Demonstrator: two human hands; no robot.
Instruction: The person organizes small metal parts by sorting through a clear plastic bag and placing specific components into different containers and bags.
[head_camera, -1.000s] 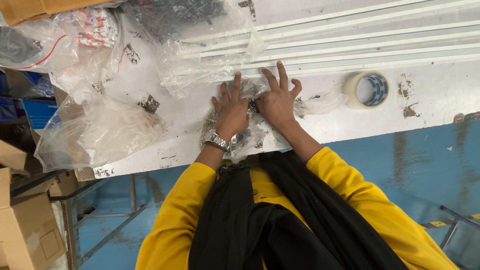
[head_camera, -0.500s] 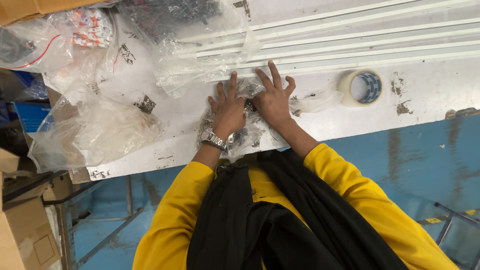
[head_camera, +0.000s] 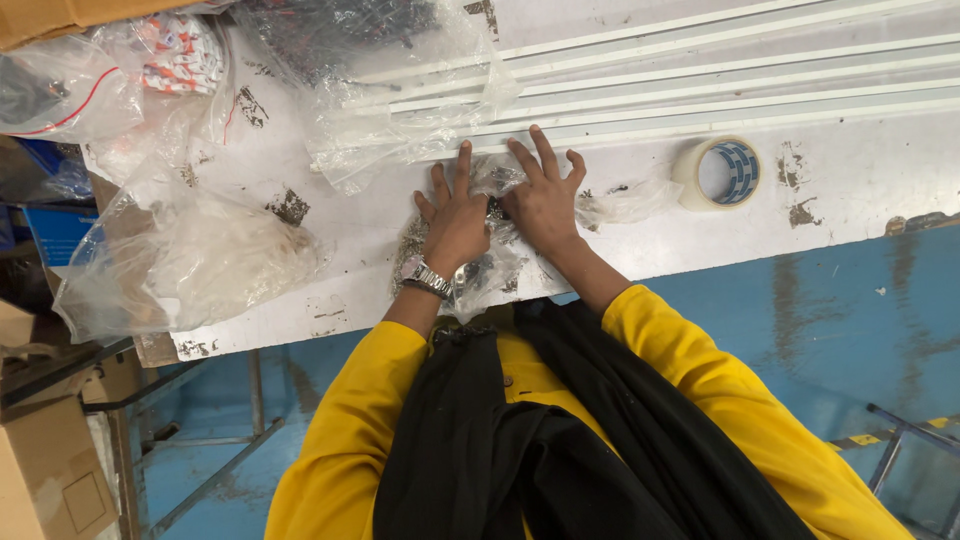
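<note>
My left hand (head_camera: 455, 218), with a metal wristwatch, lies flat with fingers spread on a clear plastic bag (head_camera: 487, 270) of small dark parts at the near edge of the white table (head_camera: 850, 190). My right hand (head_camera: 541, 196) lies palm down right beside it on the same bag, fingers apart and pointing at the white strips. Neither hand grips anything. Both sleeves are yellow, and a black cloth hangs down my front.
A roll of clear tape (head_camera: 717, 172) lies to the right of my hands. Long white strips (head_camera: 720, 75) run along the table's far side. Several crumpled clear bags (head_camera: 190, 255) cover the left part. Cardboard boxes (head_camera: 45, 470) stand on the blue floor at left.
Both hands stay pressed on the bag, and the fingers have shifted slightly. The view has drifted a little.
</note>
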